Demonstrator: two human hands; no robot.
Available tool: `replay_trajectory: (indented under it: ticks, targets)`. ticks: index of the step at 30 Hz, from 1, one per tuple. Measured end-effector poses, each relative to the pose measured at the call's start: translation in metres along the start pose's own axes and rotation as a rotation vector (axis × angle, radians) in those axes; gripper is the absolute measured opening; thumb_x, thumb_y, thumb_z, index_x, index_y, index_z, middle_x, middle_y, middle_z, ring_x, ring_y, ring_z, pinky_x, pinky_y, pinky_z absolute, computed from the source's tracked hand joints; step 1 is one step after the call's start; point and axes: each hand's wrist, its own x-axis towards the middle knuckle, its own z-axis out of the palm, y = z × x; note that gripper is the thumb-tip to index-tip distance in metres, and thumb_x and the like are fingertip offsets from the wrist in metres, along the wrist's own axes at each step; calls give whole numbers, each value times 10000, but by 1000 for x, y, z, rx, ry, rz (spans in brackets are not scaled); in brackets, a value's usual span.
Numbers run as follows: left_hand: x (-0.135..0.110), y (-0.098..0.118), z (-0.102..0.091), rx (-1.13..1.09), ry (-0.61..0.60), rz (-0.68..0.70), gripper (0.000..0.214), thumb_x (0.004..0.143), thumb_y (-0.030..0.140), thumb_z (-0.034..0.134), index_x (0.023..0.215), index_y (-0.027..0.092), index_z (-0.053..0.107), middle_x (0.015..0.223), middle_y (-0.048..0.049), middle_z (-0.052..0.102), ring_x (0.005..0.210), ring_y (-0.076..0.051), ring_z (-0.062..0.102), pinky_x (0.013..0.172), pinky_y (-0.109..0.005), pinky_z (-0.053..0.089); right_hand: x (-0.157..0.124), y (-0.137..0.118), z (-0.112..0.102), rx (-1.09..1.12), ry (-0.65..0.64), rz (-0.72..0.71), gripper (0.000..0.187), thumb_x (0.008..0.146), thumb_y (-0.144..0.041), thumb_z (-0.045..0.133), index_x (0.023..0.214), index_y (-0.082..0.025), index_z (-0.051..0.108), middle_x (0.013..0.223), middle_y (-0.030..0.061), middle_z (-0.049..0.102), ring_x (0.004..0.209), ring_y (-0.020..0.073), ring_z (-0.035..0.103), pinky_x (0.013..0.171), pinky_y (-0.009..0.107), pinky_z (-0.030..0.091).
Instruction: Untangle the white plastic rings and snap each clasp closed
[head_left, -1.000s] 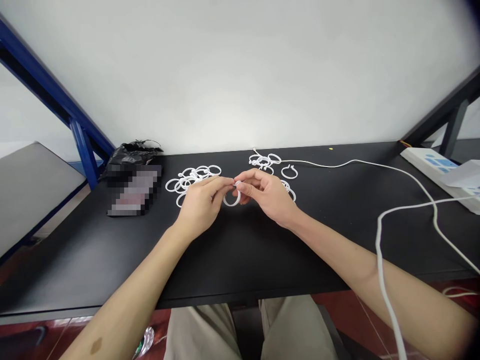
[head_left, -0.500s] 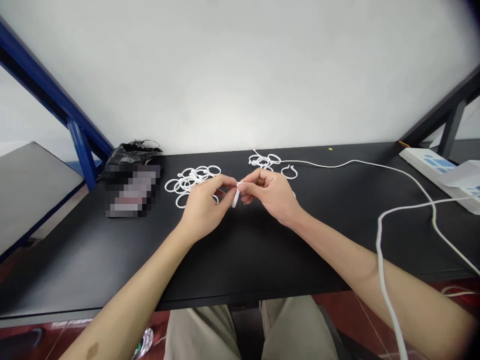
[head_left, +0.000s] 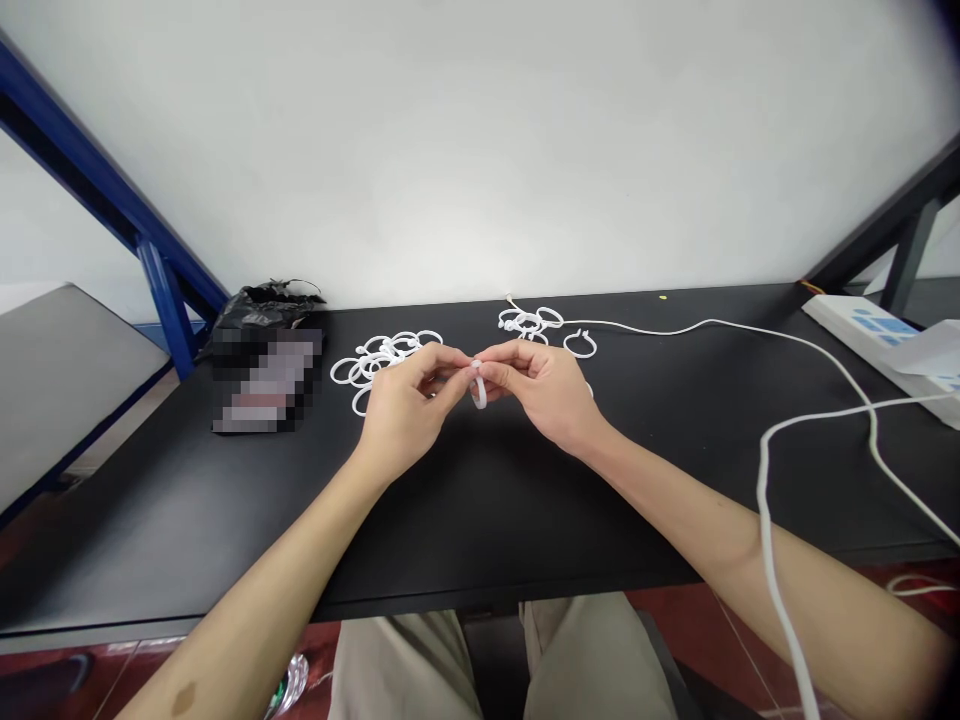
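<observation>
A white plastic ring (head_left: pixel 481 392) is pinched between both hands above the middle of the black table, its band hanging below the fingertips. My left hand (head_left: pixel 409 405) grips it from the left with thumb and forefinger. From the right, thumb and fingers of my right hand (head_left: pixel 546 392) close on the same ring near its top. Fingertips cover the top, so I cannot tell whether its ends are joined. Behind my left hand lies a pile of white rings (head_left: pixel 373 362), partly hidden. Beyond my right hand rest several more rings (head_left: pixel 528 322) and a single ring with a gap (head_left: pixel 580 345).
A white cable (head_left: pixel 705 323) runs across the black table (head_left: pixel 480 520) to the right, and a thicker loop hangs over the front edge. At left sit a black plastic bag (head_left: pixel 262 305) and a blurred-out item (head_left: pixel 268 382). A white-and-blue box (head_left: pixel 874 325) stands at right.
The held ring has turned and its hanging band now curves more toward the right. My fingertips have drawn closer together around its top.
</observation>
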Motion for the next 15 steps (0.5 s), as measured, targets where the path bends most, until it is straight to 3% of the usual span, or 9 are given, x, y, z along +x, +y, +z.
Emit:
replay_trajectory:
  ticks: [10,13,15]
  targets:
    - [-2,-1,9,42,32,-14,87,851,281,646,825,198,640,768,5,697,638,-110,644,591,-218,507,-3,1,3,-201,93,-4,111,860,-279,667,798,-191,695,741,6,718,670,145,687,707,304,598]
    - [-2,-1,11,-9,25,-19,69,877,270,597,864,208,570,825,1,671,724,-118,652,651,-231,520,-3,1,3,-226,76,-10,126,868,-300,655,823,-190,693,756,9,715,685,145,682,708,302,590]
    - [-3,0,11,-68,-44,-19,90,891,279,575,938,218,530,900,-9,656,801,-130,657,703,-252,533,-2,1,3,-251,63,-20,148,868,-335,655,845,-193,690,776,11,715,700,146,676,707,299,580]
